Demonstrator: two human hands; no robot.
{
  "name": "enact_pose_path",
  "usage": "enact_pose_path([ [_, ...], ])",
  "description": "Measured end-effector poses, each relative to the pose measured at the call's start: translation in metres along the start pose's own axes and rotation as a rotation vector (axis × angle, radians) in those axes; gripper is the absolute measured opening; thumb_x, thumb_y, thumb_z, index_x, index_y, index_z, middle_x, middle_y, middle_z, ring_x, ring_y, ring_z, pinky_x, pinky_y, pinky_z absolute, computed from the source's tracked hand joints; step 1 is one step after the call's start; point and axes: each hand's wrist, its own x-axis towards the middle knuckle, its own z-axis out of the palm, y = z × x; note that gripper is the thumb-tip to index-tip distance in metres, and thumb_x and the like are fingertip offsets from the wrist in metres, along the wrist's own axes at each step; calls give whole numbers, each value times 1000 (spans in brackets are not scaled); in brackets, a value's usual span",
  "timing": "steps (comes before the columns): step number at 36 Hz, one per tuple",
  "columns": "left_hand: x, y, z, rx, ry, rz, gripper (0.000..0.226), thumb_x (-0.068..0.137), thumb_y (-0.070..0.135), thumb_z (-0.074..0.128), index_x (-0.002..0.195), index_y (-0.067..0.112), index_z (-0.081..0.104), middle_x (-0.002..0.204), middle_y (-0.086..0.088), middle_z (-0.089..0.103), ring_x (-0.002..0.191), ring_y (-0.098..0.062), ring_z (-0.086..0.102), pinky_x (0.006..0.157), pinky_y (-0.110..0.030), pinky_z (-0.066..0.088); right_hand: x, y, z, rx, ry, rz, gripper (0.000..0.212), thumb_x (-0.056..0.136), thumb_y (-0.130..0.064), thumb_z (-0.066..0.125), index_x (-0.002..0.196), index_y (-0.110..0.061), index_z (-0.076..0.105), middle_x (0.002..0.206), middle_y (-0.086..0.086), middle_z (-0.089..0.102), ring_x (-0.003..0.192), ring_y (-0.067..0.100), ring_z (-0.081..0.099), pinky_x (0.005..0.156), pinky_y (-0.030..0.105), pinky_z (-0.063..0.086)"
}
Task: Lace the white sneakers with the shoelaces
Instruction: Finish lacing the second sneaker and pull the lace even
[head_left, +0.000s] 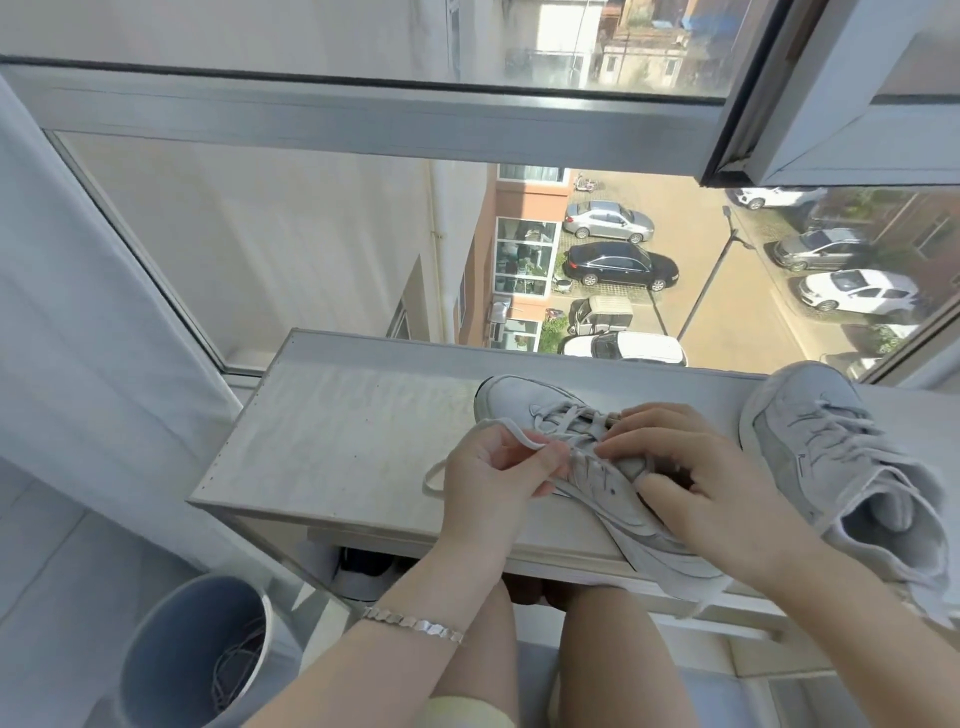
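Observation:
A white sneaker (524, 402) lies on the white cabinet top (332, 441), toe pointing away, heel over the front edge. My left hand (493, 475) pinches a white shoelace (498, 434) beside the sneaker's left eyelets; the lace loops out to the left. My right hand (711, 483) grips the sneaker's tongue and collar, fingers curled over the upper lacing. A second white sneaker (831, 447) lies to the right, laced, its opening toward me.
A large window (311, 234) stands right behind the cabinet, with a car park far below. A grey bucket (197, 649) holding cords sits on the floor at lower left. A white curtain (78, 312) hangs at the left. My knees are under the cabinet edge.

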Motion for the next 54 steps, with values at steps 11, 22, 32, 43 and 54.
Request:
enact_pose_path([
  [11,2,-2,-4,-89,-40,-33,14,75,-14,66,74,0,64,65,-5,70,61,-12,67,60,-22,56,3,14,20,-169,161,-120,38,74,-48,53,82,-17,74,85,-13,58,94,1,41,89,-4,23],
  [22,13,7,-15,604,-166,315,12,77,11,75,76,23,75,78,15,65,77,1,61,70,-17,51,4,19,23,-160,171,-127,35,74,-46,54,82,-18,74,85,-15,56,95,3,44,87,3,28],
  [32,16,-2,-12,698,-184,525,8,81,9,69,76,4,66,75,13,57,77,1,52,66,-7,37,3,18,24,-139,181,-124,34,74,-45,53,80,-19,74,83,-13,58,93,2,44,87,4,30],
  [43,26,-9,-21,626,-302,513,30,81,-2,66,72,27,62,78,15,57,79,6,53,67,-8,39,3,17,23,-126,151,-116,33,73,-45,53,80,-20,75,83,-13,59,93,1,45,86,0,27],
  [54,36,-2,-16,482,-388,474,27,72,-19,66,80,6,74,77,3,53,75,2,56,71,-13,51,6,18,20,-128,106,-78,22,73,-30,64,83,-16,76,79,-9,57,88,3,46,81,-1,28],
])
